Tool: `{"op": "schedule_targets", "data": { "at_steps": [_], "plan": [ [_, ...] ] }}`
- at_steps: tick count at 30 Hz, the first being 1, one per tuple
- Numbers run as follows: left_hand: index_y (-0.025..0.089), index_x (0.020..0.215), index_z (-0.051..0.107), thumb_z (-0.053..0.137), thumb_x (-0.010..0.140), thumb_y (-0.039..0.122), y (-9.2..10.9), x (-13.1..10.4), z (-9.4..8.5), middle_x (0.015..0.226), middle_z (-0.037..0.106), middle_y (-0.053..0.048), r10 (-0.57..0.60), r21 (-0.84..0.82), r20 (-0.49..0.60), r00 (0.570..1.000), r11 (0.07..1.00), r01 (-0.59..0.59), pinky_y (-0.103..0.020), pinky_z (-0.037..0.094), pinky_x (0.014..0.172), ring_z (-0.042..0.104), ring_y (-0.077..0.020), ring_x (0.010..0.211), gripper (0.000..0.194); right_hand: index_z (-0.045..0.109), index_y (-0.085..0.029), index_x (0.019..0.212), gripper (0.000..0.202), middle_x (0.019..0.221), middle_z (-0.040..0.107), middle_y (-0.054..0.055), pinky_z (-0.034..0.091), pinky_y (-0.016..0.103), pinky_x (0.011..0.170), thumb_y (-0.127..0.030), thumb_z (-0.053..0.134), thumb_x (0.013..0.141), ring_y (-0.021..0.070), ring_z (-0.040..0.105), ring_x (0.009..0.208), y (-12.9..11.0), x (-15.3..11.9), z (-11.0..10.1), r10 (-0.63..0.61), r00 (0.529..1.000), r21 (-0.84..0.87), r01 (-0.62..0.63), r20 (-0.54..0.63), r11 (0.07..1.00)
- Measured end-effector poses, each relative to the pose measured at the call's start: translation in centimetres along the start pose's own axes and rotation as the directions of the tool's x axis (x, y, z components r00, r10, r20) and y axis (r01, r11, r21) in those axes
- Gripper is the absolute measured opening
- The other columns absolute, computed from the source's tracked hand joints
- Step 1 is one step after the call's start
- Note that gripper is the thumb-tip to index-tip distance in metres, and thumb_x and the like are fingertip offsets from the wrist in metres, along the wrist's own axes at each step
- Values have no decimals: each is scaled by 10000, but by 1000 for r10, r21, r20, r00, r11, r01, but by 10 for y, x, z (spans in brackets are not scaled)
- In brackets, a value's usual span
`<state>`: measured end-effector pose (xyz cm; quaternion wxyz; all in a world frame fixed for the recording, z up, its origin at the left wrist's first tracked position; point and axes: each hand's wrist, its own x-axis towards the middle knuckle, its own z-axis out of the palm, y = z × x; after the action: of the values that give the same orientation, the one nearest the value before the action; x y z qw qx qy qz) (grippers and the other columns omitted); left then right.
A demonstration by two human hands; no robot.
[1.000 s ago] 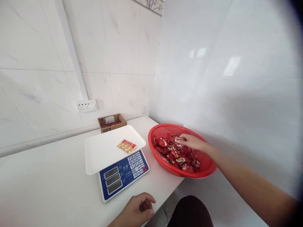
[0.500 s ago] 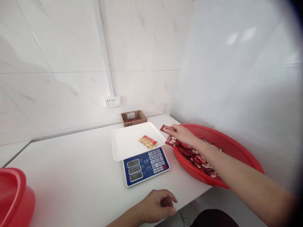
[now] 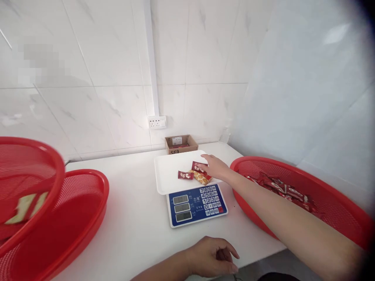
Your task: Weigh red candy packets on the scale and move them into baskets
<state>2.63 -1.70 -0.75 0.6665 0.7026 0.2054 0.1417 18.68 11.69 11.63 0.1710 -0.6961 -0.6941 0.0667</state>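
On the white tray of a scale, my right hand has its fingers apart at a small dark red packet, its thumb touching or nearly touching it. That packet overlaps a yellow-and-red packet with a round biscuit pattern. A second dark red packet lies flat just to their left. Below the tray is the scale's blue panel with keys and three displays. My left hand hovers at the table's front edge, loosely curled, thumb and fingers apart, with nothing in it.
On the right, a red mesh basket holds many dark red packets. Two red baskets overlap at left; the upper one contains pale yellow-and-red packets. A cardboard box stands by the wall below a socket.
My right hand has moved left from beside the basket to over the tray. Two dark red packets from it are now on the tray. The view has turned left, showing more of the left baskets.
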Motion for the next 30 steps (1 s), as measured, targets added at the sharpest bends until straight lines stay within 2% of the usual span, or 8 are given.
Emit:
{"op": "schedule_targets", "data": {
  "at_steps": [3,7,13,16,19,22,26,30],
  "plan": [
    [174,980,662,689,668,346,-1,1,1,717,571,-13,-9,-8,2,1000,1000,9,-223,393,594,466,-112,601,358,472,-233,1249,475,1316,447,99,373,352,897,-409,484,808,272,463,1135,4,-15,6,-120,988,-45,125,95,991],
    [193,999,664,689,668,373,1,1,0,721,573,-12,-14,-13,16,1000,1000,15,-227,401,596,471,-113,601,378,504,-276,1230,406,1271,494,61,379,363,899,-306,453,828,256,476,1119,1,-25,20,-245,939,-24,258,241,966],
    [186,1011,649,679,682,411,1,-1,-2,747,567,-17,-14,3,28,1000,1000,14,-224,398,605,470,-115,618,399,509,-204,1224,399,1194,540,103,405,349,870,-227,429,834,253,500,1078,-12,-7,32,-205,970,-63,215,130,975],
    [200,1029,637,670,697,429,-1,-2,-2,771,578,-14,-14,29,41,999,1000,13,-227,409,632,487,-118,638,405,468,-247,1260,419,1260,503,69,372,359,931,-184,368,858,227,449,1158,-22,-2,35,-234,970,-11,235,64,972],
    [197,1033,634,667,711,396,1,-3,-3,771,578,-13,-14,38,45,999,999,12,-228,417,643,496,-118,646,380,496,-266,1242,463,1371,404,25,290,399,1015,-107,372,826,233,314,1274,-29,-4,39,-336,934,11,337,122,941],
    [195,1044,631,661,721,371,2,-4,-3,780,584,-14,-8,38,49,999,999,7,-230,421,653,504,-120,657,369,589,-217,1148,430,1304,489,44,286,394,1028,-82,352,816,224,369,1241,-30,-7,37,-383,906,43,382,180,923],
    [198,1054,626,659,728,355,1,-4,-3,791,589,-15,-5,39,54,999,999,3,-229,422,665,519,-122,676,363,615,-219,1085,378,1225,556,34,320,386,1016,-147,338,838,205,435,1189,-14,-12,16,-359,928,84,352,96,932],
    [190,1035,629,662,726,319,0,-3,-3,773,579,-10,6,30,59,998,1000,-8,-217,414,660,516,-115,673,338,572,-213,1115,342,1224,553,53,372,381,972,-200,386,828,210,491,1132,41,-24,-12,-161,982,64,168,-104,984]
  ]
}}
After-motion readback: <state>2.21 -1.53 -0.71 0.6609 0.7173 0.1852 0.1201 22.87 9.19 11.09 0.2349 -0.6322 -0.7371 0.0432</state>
